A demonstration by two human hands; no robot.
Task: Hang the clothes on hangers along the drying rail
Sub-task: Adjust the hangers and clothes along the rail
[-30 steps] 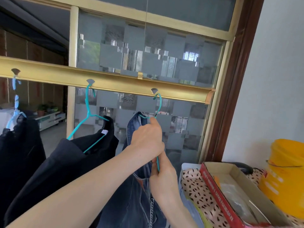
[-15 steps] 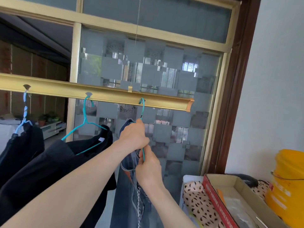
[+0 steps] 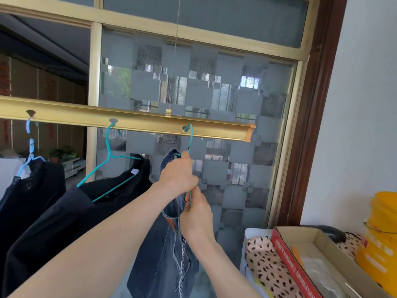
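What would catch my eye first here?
The long gold drying rail across the middle, with black garments hanging at left. Below it, the left hand and right hand grip a teal hanger carrying a denim garment, hook at the rail's rightmost hole. A yellow bucket stands far right.

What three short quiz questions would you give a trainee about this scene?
1. True or false: the hook of the teal hanger, which carries the denim garment, sits in a hole of the gold rail.
2. Choose: the bucket at the right is A) green, B) yellow, C) white.
3. Short answer: which grips the teal hanger higher up, the left hand or the right hand?
Key: 1 true; 2 B; 3 the left hand.
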